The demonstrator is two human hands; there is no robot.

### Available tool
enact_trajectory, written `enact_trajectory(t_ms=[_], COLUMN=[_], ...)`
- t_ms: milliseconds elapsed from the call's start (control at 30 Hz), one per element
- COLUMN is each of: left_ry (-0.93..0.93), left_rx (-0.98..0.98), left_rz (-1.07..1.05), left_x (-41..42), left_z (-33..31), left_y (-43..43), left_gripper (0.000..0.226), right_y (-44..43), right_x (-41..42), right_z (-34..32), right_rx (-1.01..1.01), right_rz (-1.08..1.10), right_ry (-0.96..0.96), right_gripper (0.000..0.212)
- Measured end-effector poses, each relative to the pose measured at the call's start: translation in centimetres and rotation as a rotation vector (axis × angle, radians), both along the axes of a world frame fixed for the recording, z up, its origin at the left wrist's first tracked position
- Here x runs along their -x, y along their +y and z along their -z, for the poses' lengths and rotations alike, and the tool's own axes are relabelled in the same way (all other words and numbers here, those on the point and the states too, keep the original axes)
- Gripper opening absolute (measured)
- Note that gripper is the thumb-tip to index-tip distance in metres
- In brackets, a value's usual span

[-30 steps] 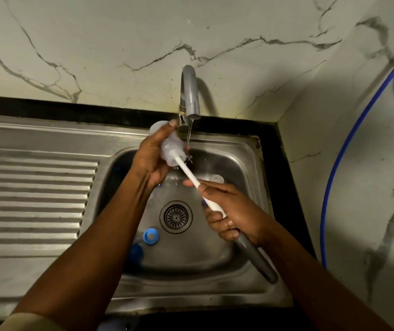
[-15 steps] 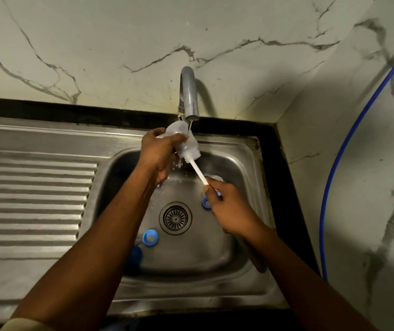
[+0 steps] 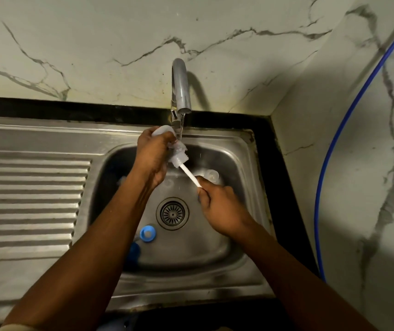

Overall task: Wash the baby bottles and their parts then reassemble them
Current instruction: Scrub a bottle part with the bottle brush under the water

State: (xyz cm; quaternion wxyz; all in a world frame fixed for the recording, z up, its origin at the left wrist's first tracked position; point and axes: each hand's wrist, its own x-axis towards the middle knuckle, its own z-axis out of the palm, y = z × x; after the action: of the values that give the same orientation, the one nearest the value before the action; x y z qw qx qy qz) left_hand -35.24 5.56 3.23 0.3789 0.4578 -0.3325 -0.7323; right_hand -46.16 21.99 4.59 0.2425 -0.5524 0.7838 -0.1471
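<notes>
Bottle [image 3: 179,155] sits in left hand [image 3: 151,158], fingers curled round it; right hand [image 3: 219,206] grips brush [image 3: 190,174]. Wet plastic may slip.

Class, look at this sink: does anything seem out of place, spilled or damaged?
Nothing stands out. The left hand grips the bottle under the tap, the right hand holds a brush in it, and a blue ring lies loose in the sink, as expected mid-wash.

Steel sink [image 3: 227,144] w/ tap [image 3: 181,87] running, blue hose [image 3: 317,211] on rt.
</notes>
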Motion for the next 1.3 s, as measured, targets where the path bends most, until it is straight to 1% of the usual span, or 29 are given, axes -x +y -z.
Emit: enact_trajectory(t_ms=[33, 67, 133, 167, 200, 267, 300, 333, 367, 400, 433, 467, 533, 600, 633, 667, 733, 767, 833, 867, 900, 933, 1033, 1100, 1167, 1200, 1233, 1267, 1300], left_ry=[0.02, 0.063, 0.226, 0.335, 0.443, 0.59, 0.601, 0.566, 0.477, 0.345, 0.203, 0.114, 0.04, -0.003, -0.022, -0.005, 0.179, 0.315, 0.571, 0.65, 0.643, 0.578, 0.1, 0.011, 0.001, 0.014, 0.024, 0.053, 0.106], left_rx=[0.013, 0.01, -0.038, -0.08, -0.13, -0.196, -0.208, -0.209, -0.189, -0.152, -0.112, -0.088, -0.064, -0.022, 0.004, 0.011, -0.047, -0.106, -0.247, -0.289, -0.289, -0.257, -0.092, -0.06, -0.019, 0.013, 0.034, 0.037, 0.009], left_rz=[0.0, 0.003, 0.036, 0.058, 0.1, 0.125, 0.099, 0.072, 0.064, 0.047, 0.023, 0.031, 0.051, 0.025, 0.009, 0.003, 0.035, 0.052, 0.044, 0.045, 0.041, 0.059, 0.017, -0.008, 0.003, 0.001, -0.005, 0.001, 0.007], left_x=[-0.2, -0.5, -1.5, -1.9, -2.0, -1.6, -1.3, -1.0, -0.9, -0.7, -0.6, -0.5, -0.1, 0.2, 0.2, -0.1, -0.9, -1.3, -1.3, -1.1, -0.9, -0.7, -0.5, -0.4, -0.2, -0.1, -0.2, -0.3, -0.6], left_z=[0.0, 0.1, 0.4, 0.5, 0.5, 0.7, 0.7, 0.8, 0.8, 1.0, 1.1, 1.2, 1.0, 0.8, 0.9, 0.8, 0.9, 0.8, 0.6, 0.5, 0.4, 0.3, 1.2, 1.8, 1.5, 1.3, 1.2, 0.9, 0.4], left_y=[0.1, 0.0, -0.2, -0.2, 0.0, 0.1, 0.2, 0.1, 0.1, -0.1, -0.1, -0.1, 0.3, 0.4, 0.2, 0.1, -0.2, -0.2, -0.3, -0.2, 0.0, 0.2, 0.9, 1.3, 1.2, 0.8, 0.4, 0.1, -0.2], left_gripper=[0.047, 0.047, 0.059, 0.06, 0.052, 0.022, 0.007, 0.002, 0.005, 0.018, 0.041, 0.059, 0.066, 0.063, 0.062, 0.063, 0.063, 0.057, 0.046, 0.046, 0.045, 0.042, 0.049, 0.063, 0.07, 0.067, 0.064, 0.065, 0.067], right_y=[0.0, 0.0, 0.1, 0.3, 0.6, 0.8, 0.8, 0.7, 0.6, 0.5, 0.4, 0.4, 0.2, -0.1, -0.1, -0.1, 0.1, 0.2, 0.4, 0.4, 0.3, 0.0, -0.5, -0.9, -1.1, -1.1, -1.1, -1.1, -1.0], right_x=[-0.4, -0.6, -0.4, -0.1, 0.1, -0.4, -0.8, -1.0, -1.1, -0.8, -0.1, 0.5, 1.0, 0.6, 0.3, 0.0, 0.1, 0.0, -0.4, -0.6, -0.8, -0.8, 0.4, 1.3, 1.3, 1.0, 0.7, 0.4, 0.0], right_z=[-0.4, -0.8, -1.9, -2.8, -3.4, -3.9, -3.6, -3.1, -2.3, -1.7, -1.1, -0.7, -0.4, -0.6, -0.9, -1.2, -2.5, -3.3, -4.3, -4.1, -3.9, -3.3, -1.7, -1.2, -1.1, -1.1, -1.3, -1.6, -2.3], right_rx=[-0.002, -0.015, -0.117, -0.201, -0.271, -0.352, -0.356, -0.319, -0.242, -0.153, -0.09, -0.067, -0.095, -0.069, -0.039, -0.016, -0.098, -0.185, -0.282, -0.285, -0.272, -0.245, -0.128, -0.06, -0.015, 0.008, 0.034, 0.057, 0.052], right_rz=[0.012, 0.066, 0.268, 0.302, 0.273, 0.216, 0.228, 0.241, 0.222, 0.168, 0.084, 0.033, 0.024, 0.025, 0.048, 0.113, 0.261, 0.254, 0.188, 0.174, 0.184, 0.197, 0.122, 0.003, -0.014, -0.013, -0.008, 0.019, 0.077], right_ry=[-0.066, -0.204, -0.786, -1.07, -1.247, -1.388, -1.365, -1.242, -1.006, -0.682, -0.365, -0.146, 0.045, 0.049, -0.064, -0.276, -0.811, -1.008, -1.201, -1.216, -1.165, -1.047, -0.471, -0.078, 0.151, 0.201, 0.179, 0.059, -0.161], right_gripper=[0.031, 0.028, 0.024, 0.025, 0.029, 0.032, 0.031, 0.03, 0.028, 0.028, 0.029, 0.032, 0.035, 0.03, 0.026, 0.023, 0.023, 0.025, 0.028, 0.029, 0.027, 0.025, 0.03, 0.025, 0.033, 0.034, 0.034, 0.032, 0.028])
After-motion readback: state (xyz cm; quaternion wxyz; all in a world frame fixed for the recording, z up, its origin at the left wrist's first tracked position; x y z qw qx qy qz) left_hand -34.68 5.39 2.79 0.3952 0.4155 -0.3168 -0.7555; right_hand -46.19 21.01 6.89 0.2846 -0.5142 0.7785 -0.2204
